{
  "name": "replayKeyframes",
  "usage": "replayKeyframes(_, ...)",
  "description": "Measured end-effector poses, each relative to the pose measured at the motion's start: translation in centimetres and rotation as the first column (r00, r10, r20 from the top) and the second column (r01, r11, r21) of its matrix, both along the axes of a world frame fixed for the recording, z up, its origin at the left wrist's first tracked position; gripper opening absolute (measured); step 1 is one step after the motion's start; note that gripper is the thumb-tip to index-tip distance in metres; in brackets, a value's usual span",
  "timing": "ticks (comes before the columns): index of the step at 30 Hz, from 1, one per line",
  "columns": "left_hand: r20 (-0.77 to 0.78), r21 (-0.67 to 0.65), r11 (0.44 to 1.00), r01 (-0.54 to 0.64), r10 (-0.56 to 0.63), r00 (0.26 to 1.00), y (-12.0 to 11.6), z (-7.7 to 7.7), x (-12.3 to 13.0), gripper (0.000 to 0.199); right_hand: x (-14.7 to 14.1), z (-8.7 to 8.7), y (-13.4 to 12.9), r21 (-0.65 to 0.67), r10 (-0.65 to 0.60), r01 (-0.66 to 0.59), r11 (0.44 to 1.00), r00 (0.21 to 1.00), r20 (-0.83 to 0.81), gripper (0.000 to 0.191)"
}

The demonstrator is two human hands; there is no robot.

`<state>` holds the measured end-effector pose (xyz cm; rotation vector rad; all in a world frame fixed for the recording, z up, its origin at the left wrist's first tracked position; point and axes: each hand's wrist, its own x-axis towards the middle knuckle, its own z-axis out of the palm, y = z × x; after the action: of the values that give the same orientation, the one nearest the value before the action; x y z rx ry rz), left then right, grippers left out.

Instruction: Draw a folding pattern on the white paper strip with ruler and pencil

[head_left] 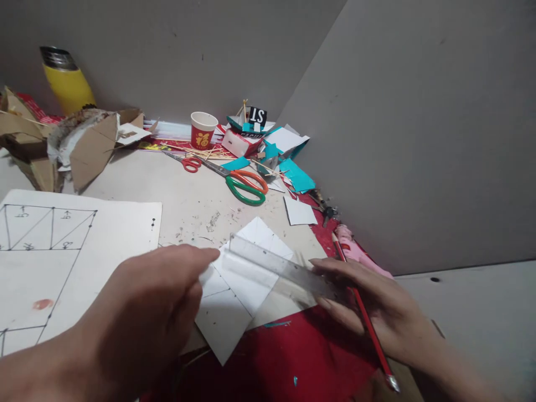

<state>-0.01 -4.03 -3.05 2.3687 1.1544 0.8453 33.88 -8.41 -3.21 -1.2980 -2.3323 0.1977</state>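
My right hand [372,301] grips one end of a clear ruler [268,259] between thumb and fingers. A red pencil [368,324] is tucked in the same hand, its tip pointing away from me. Beneath the ruler lies a white card [234,304] marked with thin drawn lines and dots. My left hand [146,301] is closed at the card's left edge, its index fingertip close to the ruler's far end. The thumb side is partly shadowed.
Farther back lie green-and-orange-handled scissors [247,187], small red scissors [191,163], a red paper cup [204,131], sticks and teal scraps [297,175]. At left are a drawn sheet [125,223], cut cardboard [94,151] and a yellow bottle [69,84]. Grey walls [402,123] close the back and right.
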Motion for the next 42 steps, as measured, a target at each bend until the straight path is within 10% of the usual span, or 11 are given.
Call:
replayKeyframes(3, 0.172, -0.371, 0.926, -0.064, 0.136, 0.976, 1.5, 0.4, 0.2, 0.028, -0.1, -0.3, -0.5, -0.026, -0.051, 0.05, 0.998, 0.998, -0.048, 0.039)
replayKeyframes(7, 0.271, -0.776, 0.631, -0.016, 0.356, 0.895, 2.3, 0.6, 0.4, 0.033, -1.0, -0.5, -1.0, -0.02, 0.006, -0.007, 1.0, 0.998, -0.066, 0.04)
replayKeyframes(16, 0.359, -0.903, 0.341, 0.262, 0.26, 0.896, 2.6, 0.2, 0.3, 0.027, -2.9, -0.4, 0.2, 0.045, 0.184, -0.184, 0.982, 0.983, 0.003, 0.04)
replayKeyframes(25, 0.243, -0.894, 0.419, 0.162, 0.148, 0.959, 3.3, 0.5, -0.3, 0.022, -3.3, 0.0, 1.6, 0.075, 0.223, -0.226, 0.971, 0.974, 0.047, 0.033)
replayKeyframes(34, 0.249, -0.766, 0.642, -0.033, 0.343, 0.906, 4.2, 0.7, -0.8, 0.026, -2.4, -0.2, 1.8, 0.056, 0.146, -0.145, 0.988, 0.989, -0.012, 0.035)
replayKeyframes(39, 0.154, -0.258, 0.949, -0.179, 0.223, 0.963, 1.3, 1.7, 0.1, 0.018, -3.4, -0.6, 1.3, 0.019, 0.236, -0.236, 0.972, 0.972, -0.017, 0.036)
replayKeyframes(42, 0.011, 0.186, 0.982, 0.046, -0.048, 0.999, -2.1, 0.3, 1.0, 0.026, -3.9, -0.7, 1.2, -0.008, 0.267, -0.268, 0.964, 0.963, -0.044, 0.036)
